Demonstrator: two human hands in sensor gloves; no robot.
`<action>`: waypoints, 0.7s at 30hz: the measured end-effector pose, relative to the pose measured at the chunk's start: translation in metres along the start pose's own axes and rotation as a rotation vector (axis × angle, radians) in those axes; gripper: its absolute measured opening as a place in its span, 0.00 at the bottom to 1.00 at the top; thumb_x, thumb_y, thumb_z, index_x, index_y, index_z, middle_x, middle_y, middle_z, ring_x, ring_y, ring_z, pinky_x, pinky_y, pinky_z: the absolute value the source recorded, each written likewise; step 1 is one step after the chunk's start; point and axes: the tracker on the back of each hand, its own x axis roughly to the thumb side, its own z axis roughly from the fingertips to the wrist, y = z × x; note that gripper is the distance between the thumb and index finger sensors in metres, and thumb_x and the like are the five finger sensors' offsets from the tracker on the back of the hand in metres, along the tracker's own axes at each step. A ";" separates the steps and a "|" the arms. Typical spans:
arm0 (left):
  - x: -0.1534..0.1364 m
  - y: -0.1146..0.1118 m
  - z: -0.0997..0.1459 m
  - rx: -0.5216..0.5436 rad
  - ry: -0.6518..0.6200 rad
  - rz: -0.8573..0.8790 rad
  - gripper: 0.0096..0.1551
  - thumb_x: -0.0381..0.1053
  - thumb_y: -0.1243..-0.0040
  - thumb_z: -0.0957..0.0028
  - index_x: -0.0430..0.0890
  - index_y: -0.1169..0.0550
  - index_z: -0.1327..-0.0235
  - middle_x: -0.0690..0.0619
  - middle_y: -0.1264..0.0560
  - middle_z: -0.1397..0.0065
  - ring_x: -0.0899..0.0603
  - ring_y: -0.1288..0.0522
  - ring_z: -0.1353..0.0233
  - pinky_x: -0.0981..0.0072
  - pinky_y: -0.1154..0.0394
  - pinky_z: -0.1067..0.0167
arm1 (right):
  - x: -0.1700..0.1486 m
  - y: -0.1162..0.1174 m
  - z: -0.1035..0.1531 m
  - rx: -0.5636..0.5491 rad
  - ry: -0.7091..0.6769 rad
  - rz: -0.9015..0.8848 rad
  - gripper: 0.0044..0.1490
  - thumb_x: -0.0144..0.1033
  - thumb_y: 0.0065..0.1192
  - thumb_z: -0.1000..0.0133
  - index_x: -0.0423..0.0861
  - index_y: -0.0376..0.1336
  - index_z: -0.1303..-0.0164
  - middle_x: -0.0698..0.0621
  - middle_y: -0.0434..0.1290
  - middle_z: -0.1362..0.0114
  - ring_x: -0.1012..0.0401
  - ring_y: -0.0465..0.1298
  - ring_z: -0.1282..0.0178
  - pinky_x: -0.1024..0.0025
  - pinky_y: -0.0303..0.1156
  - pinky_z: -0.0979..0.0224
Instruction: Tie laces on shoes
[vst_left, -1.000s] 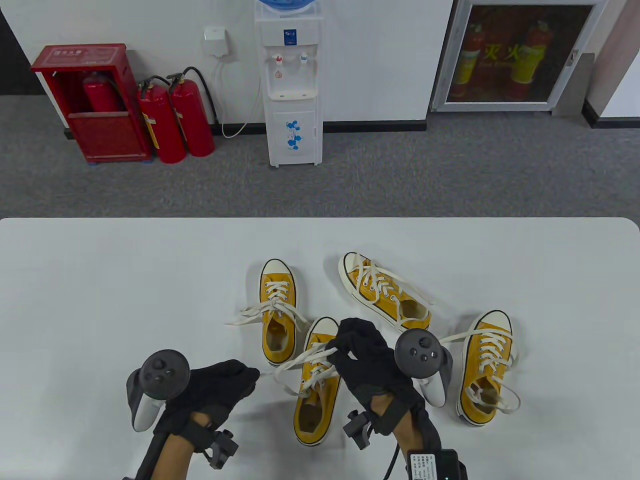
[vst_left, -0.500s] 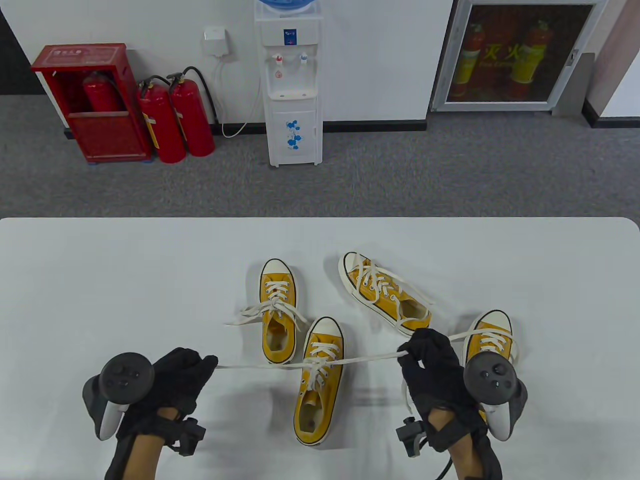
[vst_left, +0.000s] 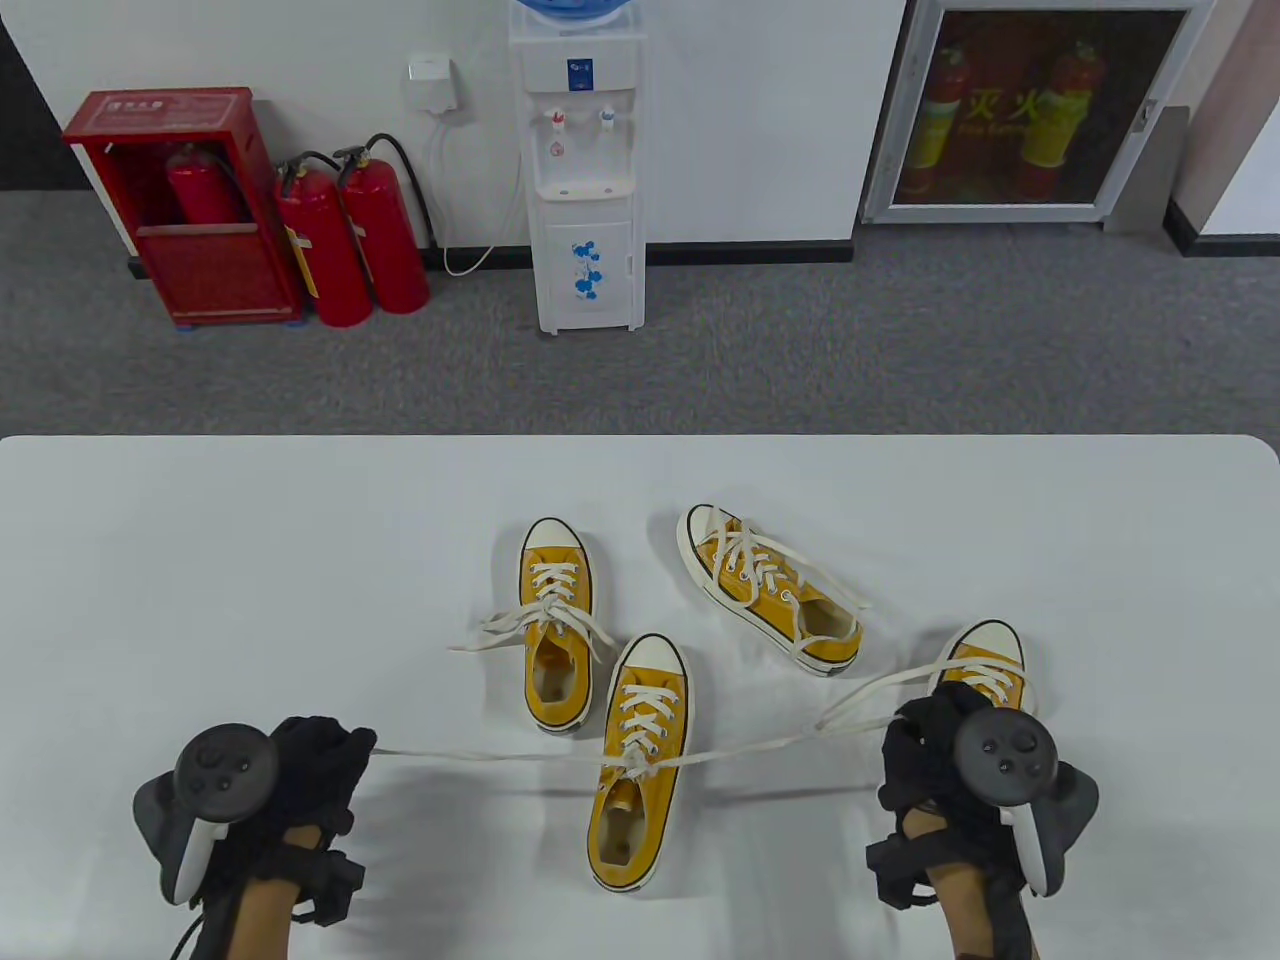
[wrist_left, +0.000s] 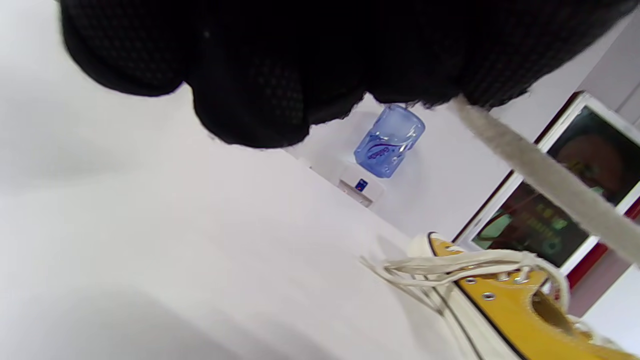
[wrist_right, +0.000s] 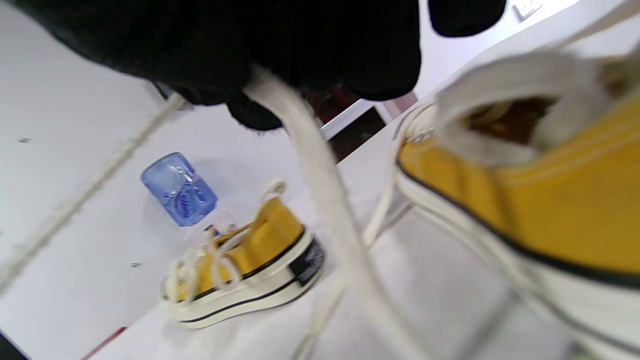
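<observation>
Front shoe (vst_left: 638, 765) at centre of white surface (vst_left: 200, 560), toe pointing away, lace ends drawn out taut to both sides from a crossing at the top eyelets. Left lace end (vst_left: 480, 754) pinched in left hand (vst_left: 300, 775), fingers curled round it, near the surface's front left. Right lace end (vst_left: 780, 742) gripped in right hand (vst_left: 925, 760), fingers curled, just in front of right-hand shoe (vst_left: 985, 665). Hands well apart, level with each other. Three further yellow shoes noted: right-hand shoe mostly hidden behind right hand; middle-left shoe (vst_left: 555, 620) and angled rear shoe (vst_left: 768, 587) beyond, laces loose. Water dispenser (vst_left: 585, 165) and fire extinguishers (vst_left: 345, 240) against far wall.
</observation>
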 end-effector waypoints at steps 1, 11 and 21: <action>-0.001 0.000 0.000 -0.003 0.009 -0.014 0.18 0.67 0.34 0.51 0.52 0.13 0.68 0.54 0.16 0.47 0.43 0.13 0.57 0.40 0.21 0.47 | -0.003 0.001 -0.002 0.005 0.026 0.008 0.25 0.45 0.66 0.48 0.43 0.72 0.46 0.48 0.58 0.23 0.48 0.67 0.28 0.38 0.53 0.22; -0.020 -0.002 -0.005 -0.078 0.135 -0.114 0.19 0.67 0.34 0.51 0.52 0.13 0.66 0.54 0.16 0.46 0.43 0.14 0.55 0.39 0.21 0.46 | -0.008 0.002 -0.005 0.010 0.083 0.070 0.25 0.44 0.67 0.48 0.44 0.73 0.45 0.49 0.58 0.23 0.50 0.67 0.30 0.40 0.54 0.22; -0.032 -0.005 -0.008 -0.098 0.185 -0.122 0.18 0.66 0.34 0.51 0.52 0.13 0.66 0.54 0.16 0.46 0.43 0.14 0.56 0.40 0.21 0.46 | -0.007 0.004 -0.005 -0.006 0.091 0.158 0.25 0.44 0.68 0.48 0.45 0.73 0.44 0.50 0.55 0.20 0.48 0.62 0.23 0.38 0.48 0.19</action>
